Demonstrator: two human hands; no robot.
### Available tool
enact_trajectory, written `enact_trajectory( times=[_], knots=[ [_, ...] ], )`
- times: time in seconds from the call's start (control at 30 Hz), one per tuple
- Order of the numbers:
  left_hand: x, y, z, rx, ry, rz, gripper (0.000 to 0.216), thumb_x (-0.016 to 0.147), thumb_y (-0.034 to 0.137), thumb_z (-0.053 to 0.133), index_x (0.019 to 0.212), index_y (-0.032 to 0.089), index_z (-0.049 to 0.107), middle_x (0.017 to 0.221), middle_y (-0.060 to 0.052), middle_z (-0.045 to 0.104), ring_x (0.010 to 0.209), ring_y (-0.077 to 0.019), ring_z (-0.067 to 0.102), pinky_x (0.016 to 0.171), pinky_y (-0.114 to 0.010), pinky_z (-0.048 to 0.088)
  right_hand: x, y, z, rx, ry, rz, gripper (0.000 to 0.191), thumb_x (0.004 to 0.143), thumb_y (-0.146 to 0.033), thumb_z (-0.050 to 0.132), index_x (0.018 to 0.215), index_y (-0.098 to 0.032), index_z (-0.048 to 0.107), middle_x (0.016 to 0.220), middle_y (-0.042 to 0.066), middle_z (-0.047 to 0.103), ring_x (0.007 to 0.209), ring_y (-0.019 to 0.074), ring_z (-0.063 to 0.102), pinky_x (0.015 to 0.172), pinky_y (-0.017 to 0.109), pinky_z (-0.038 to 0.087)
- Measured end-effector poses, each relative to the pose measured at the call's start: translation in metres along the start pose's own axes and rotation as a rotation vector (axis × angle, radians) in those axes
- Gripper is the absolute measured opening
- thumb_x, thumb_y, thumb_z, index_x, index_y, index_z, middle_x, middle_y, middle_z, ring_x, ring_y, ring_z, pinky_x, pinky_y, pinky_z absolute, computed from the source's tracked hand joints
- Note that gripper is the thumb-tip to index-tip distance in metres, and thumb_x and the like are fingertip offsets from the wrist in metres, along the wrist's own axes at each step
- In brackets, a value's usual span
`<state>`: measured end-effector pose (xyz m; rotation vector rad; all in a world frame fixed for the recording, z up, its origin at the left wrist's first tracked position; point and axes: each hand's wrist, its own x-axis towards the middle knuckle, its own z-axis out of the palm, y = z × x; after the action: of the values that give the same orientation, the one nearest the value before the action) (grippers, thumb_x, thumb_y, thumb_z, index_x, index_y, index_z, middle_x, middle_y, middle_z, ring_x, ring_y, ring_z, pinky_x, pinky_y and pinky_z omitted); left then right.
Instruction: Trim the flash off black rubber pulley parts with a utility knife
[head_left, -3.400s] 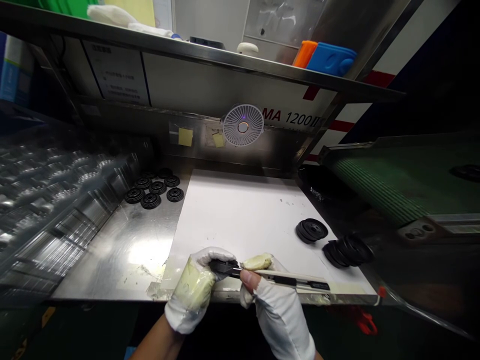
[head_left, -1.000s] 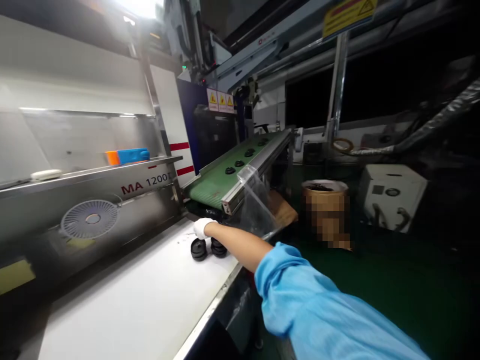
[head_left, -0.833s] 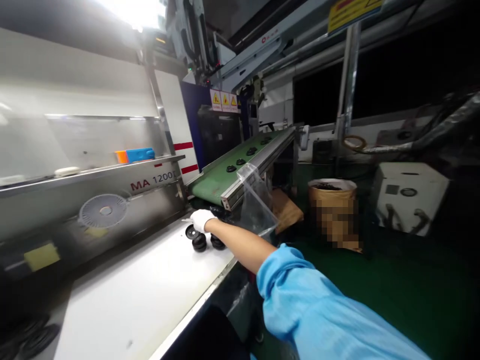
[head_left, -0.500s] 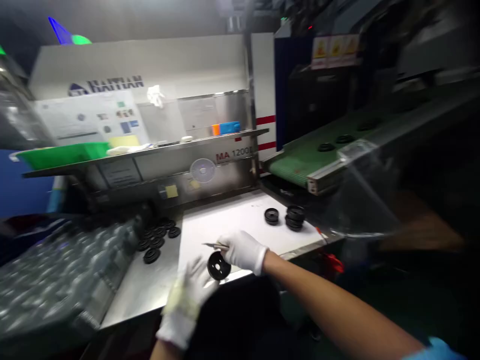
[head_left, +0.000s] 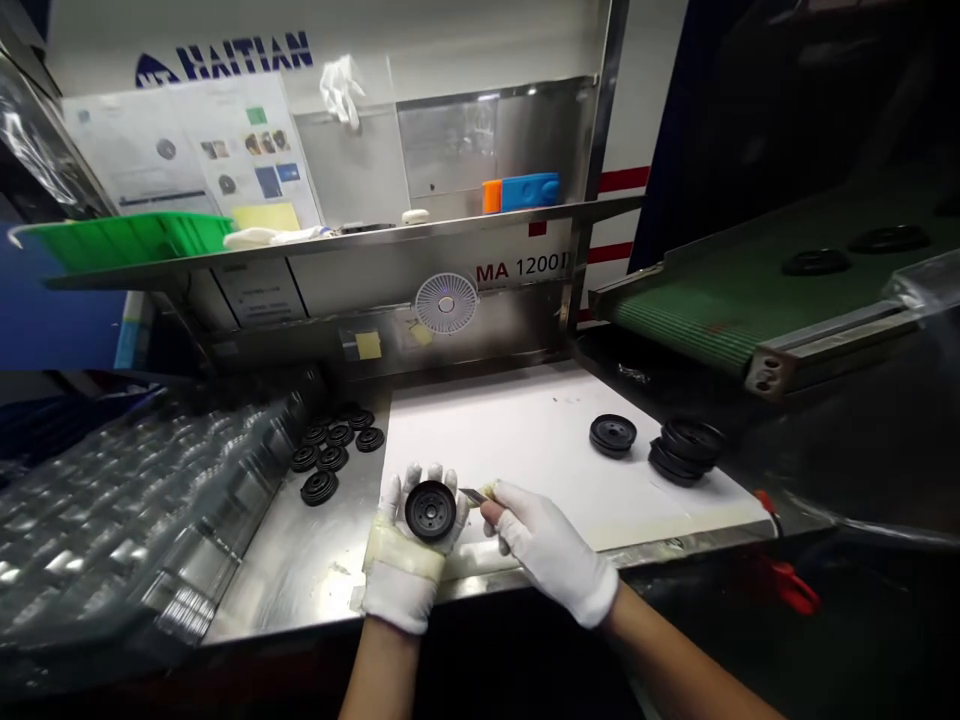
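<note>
The steel worktop [head_left: 300,560] carries a white sheet [head_left: 525,440] over its middle and right side. A green conveyor [head_left: 720,300] slopes down to the right edge with a few dark parts [head_left: 816,262] riding on it. Stacked clear trays [head_left: 127,500] lie along the left edge; whether their pockets are filled cannot be told through the glare. On the shelf above, a green bin [head_left: 127,240] shows only its wall, so its contents stay hidden.

Near the back left of the worktop sits a cluster of discs [head_left: 335,450]. A short stack [head_left: 686,448] and a single disc [head_left: 613,435] lie near the sheet's right edge.

At the front edge, the gloved left hand [head_left: 405,560] cradles the black disc [head_left: 430,510] face up, fingers curled around its rim. The gloved right hand [head_left: 551,550] pinches a small blade [head_left: 474,495], whose tip lies just beside the disc's right rim.

The disc looks like a light, stiff moulded part, smooth enough to slip in cloth gloves. Gripping round the rim seems the safest hold, keeping fingers clear of the edge near the blade.
</note>
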<state>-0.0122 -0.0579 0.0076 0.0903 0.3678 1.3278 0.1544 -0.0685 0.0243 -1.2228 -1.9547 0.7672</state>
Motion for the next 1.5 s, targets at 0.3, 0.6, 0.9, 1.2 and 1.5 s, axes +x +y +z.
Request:
enact_trajectory(
  times=[0.3, 0.6, 0.9, 1.2, 1.5],
  knots=[
    [0.008, -0.013, 0.009, 0.213, 0.02, 0.012, 0.038, 0.076, 0.016, 0.048, 0.114, 0.019, 0.053, 0.112, -0.012, 0.057, 0.104, -0.0275, 0.053, 0.087, -0.044, 0.044, 0.0, -0.002, 0.017, -0.183, -0.012, 0.06, 0.025, 0.09, -0.035, 0.034, 0.077, -0.021, 0.051, 0.07, 0.0, 0.058, 0.061, 0.0124, 0.05, 0.056, 0.022, 0.033],
    [0.017, -0.015, 0.018, 0.129, 0.11, 0.109, 0.006, 0.076, 0.017, 0.054, 0.072, 0.014, 0.056, 0.066, -0.001, 0.05, 0.065, -0.0136, 0.053, 0.064, -0.028, 0.048, 0.004, 0.006, 0.024, -0.41, 0.036, 0.089, 0.027, 0.091, -0.036, 0.031, 0.08, -0.023, 0.052, 0.072, -0.001, 0.061, 0.062, 0.0131, 0.053, 0.055, 0.024, 0.029],
    [0.029, -0.026, 0.019, 0.028, 0.19, 0.191, 0.006, 0.074, 0.012, 0.055, 0.07, 0.015, 0.055, 0.065, 0.001, 0.052, 0.063, -0.0096, 0.053, 0.066, -0.025, 0.049, -0.006, 0.002, 0.037, -0.438, 0.029, 0.116, 0.026, 0.091, -0.033, 0.031, 0.081, -0.023, 0.053, 0.073, -0.002, 0.062, 0.061, 0.0127, 0.053, 0.052, 0.026, 0.024],
    [0.009, -0.025, 0.0, 0.3, 0.104, 0.153, 0.035, 0.075, 0.02, 0.052, 0.11, 0.018, 0.056, 0.1, -0.01, 0.06, 0.094, -0.0229, 0.057, 0.082, -0.039, 0.048, -0.006, 0.01, 0.036, -0.316, 0.003, 0.107, 0.026, 0.092, -0.033, 0.03, 0.084, -0.023, 0.053, 0.077, -0.001, 0.063, 0.066, 0.0139, 0.055, 0.056, 0.026, 0.027],
    [0.023, -0.023, 0.005, -0.048, 0.171, 0.181, 0.009, 0.078, 0.017, 0.052, 0.072, 0.016, 0.057, 0.065, 0.001, 0.054, 0.063, -0.0091, 0.054, 0.067, -0.026, 0.05, -0.011, 0.004, 0.049, -0.371, 0.039, 0.131, 0.026, 0.092, -0.032, 0.029, 0.082, -0.023, 0.051, 0.075, 0.0, 0.062, 0.062, 0.0134, 0.053, 0.053, 0.026, 0.024]
  ],
)
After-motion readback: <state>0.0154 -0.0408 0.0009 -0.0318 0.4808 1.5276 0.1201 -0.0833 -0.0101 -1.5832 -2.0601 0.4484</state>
